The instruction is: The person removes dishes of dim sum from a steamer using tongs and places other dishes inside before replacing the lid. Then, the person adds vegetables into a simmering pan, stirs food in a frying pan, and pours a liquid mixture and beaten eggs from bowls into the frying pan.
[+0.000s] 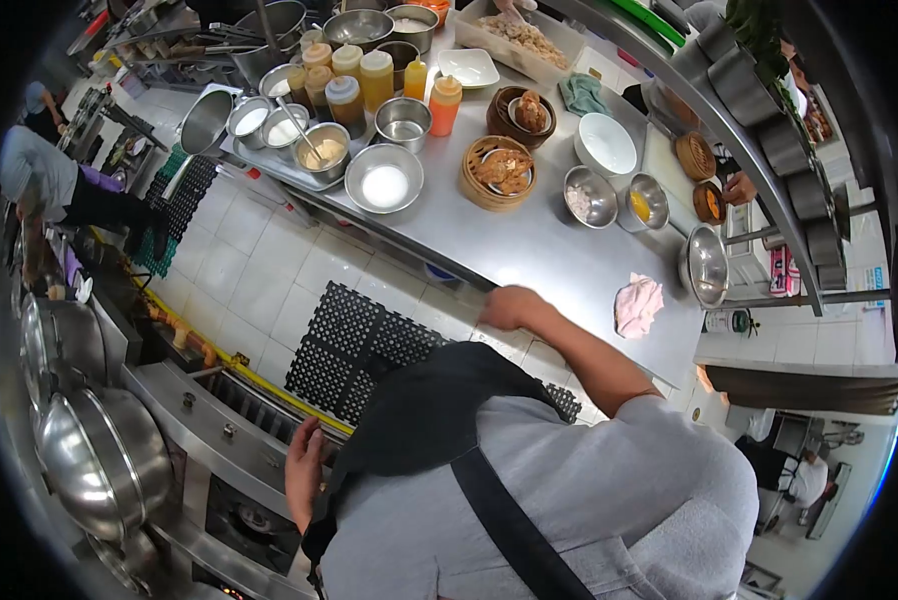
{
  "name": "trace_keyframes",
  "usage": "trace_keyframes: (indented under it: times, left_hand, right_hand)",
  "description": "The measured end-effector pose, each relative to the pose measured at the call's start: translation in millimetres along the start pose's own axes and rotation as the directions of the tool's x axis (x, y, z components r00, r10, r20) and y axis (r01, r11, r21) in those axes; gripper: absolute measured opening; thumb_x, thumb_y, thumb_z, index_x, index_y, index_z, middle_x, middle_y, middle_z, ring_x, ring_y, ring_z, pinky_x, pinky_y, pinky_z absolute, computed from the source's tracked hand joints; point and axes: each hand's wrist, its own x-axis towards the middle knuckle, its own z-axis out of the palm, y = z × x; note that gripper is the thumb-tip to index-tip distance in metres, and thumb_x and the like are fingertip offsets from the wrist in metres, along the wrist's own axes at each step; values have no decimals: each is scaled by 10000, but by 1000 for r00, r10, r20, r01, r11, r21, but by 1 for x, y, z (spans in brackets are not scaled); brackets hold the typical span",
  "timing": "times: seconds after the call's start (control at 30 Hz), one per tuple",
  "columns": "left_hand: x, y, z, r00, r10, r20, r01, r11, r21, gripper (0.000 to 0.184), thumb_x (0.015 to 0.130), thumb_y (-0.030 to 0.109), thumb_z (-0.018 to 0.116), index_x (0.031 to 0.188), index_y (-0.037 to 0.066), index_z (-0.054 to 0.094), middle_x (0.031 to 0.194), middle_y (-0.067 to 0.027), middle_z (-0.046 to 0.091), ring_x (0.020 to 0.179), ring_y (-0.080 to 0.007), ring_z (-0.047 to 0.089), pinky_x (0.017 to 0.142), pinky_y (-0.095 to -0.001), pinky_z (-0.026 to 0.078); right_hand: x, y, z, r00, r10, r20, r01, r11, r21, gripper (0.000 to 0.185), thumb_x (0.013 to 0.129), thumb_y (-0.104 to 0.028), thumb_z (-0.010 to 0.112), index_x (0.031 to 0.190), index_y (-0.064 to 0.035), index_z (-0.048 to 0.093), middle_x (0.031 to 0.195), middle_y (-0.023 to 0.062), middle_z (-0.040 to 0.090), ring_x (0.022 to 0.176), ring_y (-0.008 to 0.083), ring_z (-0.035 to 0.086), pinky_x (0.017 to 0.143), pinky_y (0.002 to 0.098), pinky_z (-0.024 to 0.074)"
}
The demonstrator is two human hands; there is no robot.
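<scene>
My right hand (514,307) is beside the front edge of the steel table, with its fingers curled in; nothing shows in it. My left hand (305,470) hangs low by the stove front, fingers stretched and apart, holding nothing. On the table, a crumpled pink cloth (638,305) lies to the right of my right hand. Beyond it are a bamboo steamer (497,173) with brown food, a second steamer (522,115) behind that, and a steel bowl (385,180) with white contents. A black apron (439,410) covers my front.
Squeeze bottles (346,103) and seasoning bowls crowd the table's left end. Large steel pots (104,460) stand on the stove at left. A black perforated mat (349,345) lies on the tiled floor. A co-worker (44,175) bends at far left; another person's hand (739,188) is across the table.
</scene>
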Motion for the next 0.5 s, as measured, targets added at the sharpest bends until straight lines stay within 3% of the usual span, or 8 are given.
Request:
trace_keyframes:
  times: [0.13,0.2,0.27,0.33,0.4,0.43,0.5]
  left_hand:
    - [25,-18,-53,999,-16,51,13,998,67,426,1055,256,594,1422,42,563,1163,12,647,957,-89,605,785,-252,472]
    - [34,-12,-65,998,-39,47,35,995,93,428,1053,257,598,1423,45,562,1159,13,647,960,-94,608,782,-248,467]
    - [40,-14,-71,994,-79,74,74,996,58,431,1048,254,607,1422,46,565,1172,8,650,962,-96,609,776,-243,462]
    - [53,2,-61,988,-116,104,108,991,76,440,1043,251,615,1425,39,562,1193,0,654,973,-95,610,772,-244,461]
    - [48,21,-51,981,-152,125,134,981,139,456,1039,249,622,1431,27,554,1223,-11,659,993,-91,612,770,-250,462]
    - [49,19,-52,972,-187,143,155,966,209,461,1040,250,622,1424,4,560,1293,-55,658,1091,-125,623,875,-275,485]
    - [41,13,-54,972,-199,124,178,970,164,458,1038,245,624,1416,-8,567,1308,-80,658,1157,-156,615,965,-291,468]
  right_hand:
    - [16,32,-47,964,67,-257,-34,991,133,485,949,-497,599,1077,-58,761,1048,209,743,1005,407,697,910,479,540]
    - [12,46,-81,861,159,-484,-65,977,205,475,958,-479,597,1093,-49,746,1041,210,742,986,408,699,904,487,540]
    - [23,68,-132,811,258,-525,-120,952,282,485,964,-483,563,1081,-50,746,1027,245,730,968,425,704,910,509,533]
    - [70,122,-192,647,411,-643,-103,882,461,458,977,-441,540,1106,-51,740,1099,252,722,1014,436,696,938,513,532]
    - [138,193,-218,514,410,-754,-157,909,387,445,985,-395,513,1155,-42,722,1158,256,711,1086,433,681,974,500,527]
    - [149,202,-238,507,435,-744,-186,898,398,441,983,-372,513,1195,-37,705,1187,256,703,1126,426,667,997,491,518]
    - [178,229,-261,494,446,-746,-199,893,403,450,977,-335,523,1278,-34,668,1257,255,677,1203,406,638,1041,471,497]
